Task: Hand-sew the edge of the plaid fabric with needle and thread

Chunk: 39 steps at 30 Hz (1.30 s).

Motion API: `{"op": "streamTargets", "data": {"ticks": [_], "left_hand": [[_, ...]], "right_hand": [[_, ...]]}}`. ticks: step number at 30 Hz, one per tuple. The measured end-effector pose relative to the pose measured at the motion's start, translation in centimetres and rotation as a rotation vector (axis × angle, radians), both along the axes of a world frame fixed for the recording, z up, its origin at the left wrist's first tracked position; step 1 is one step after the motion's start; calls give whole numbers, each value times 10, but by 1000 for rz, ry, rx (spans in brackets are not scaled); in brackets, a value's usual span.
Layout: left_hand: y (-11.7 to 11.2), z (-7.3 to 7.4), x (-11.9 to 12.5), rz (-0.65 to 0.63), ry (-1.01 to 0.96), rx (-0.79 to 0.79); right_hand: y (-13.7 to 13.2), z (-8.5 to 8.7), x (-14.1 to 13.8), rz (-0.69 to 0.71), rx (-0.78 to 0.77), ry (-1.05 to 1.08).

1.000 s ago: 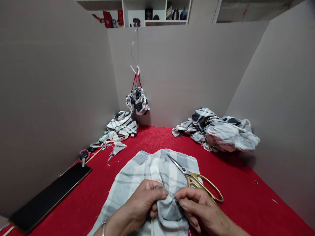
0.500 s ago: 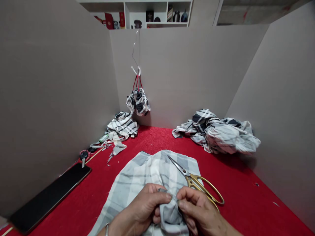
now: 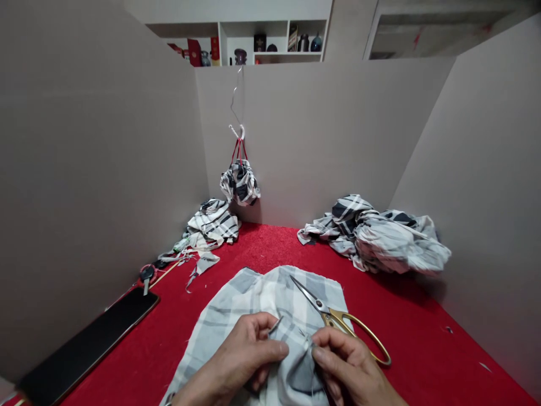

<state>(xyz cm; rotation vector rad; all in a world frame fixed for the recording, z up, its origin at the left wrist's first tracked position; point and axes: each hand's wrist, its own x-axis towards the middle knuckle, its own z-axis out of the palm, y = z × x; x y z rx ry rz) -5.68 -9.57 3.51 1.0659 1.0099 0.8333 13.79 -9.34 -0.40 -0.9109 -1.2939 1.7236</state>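
Observation:
A grey-and-white plaid cloth [image 3: 228, 316] lies spread on the red surface in front of me. My left hand [image 3: 253, 352] pinches a raised fold of this cloth between thumb and fingers. To its right, my right hand [image 3: 344, 361] grips the same fold, thumb against forefinger, where the fabric is gathered. Whether a needle or thread sits in those fingertips is too small to make out. Gold-handled scissors [image 3: 319, 304] rest on the cloth just beyond my right hand, blades pointing away to the left, part of their handles hidden by that hand.
A black phone [image 3: 91, 347] and a key [image 3: 146, 280] lie at left. Plaid scraps [image 3: 213, 223] are heaped at the back left, below a hanging plaid pouch [image 3: 240, 183]. A larger cloth pile [image 3: 380, 239] is at back right. Grey partitions [image 3: 304, 141] enclose the surface.
My hands have moved slightly apart, and the fold between them is stretched wider. The whole view has shifted a little, with the background sitting lower in the picture.

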Motion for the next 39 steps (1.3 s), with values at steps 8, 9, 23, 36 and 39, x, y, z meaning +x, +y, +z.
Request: {"op": "streamTargets", "data": {"ticks": [8,9,23,36,39], "left_hand": [[4,-2,-14,-1,223,52],[5,-2,-14,33,193,42],[5,5,7,147,-193,-91],[8,5,2,253,-76,53],[7,6,3,226,-97,14]], "right_hand": [[10,-8,6,-35,16,25],[10,-9,6,-27,27,19],[5,-14,2,82,84,-14],[2,-8,2,-60,481,-296],[1,-7,1,-94,611,-370]]}}
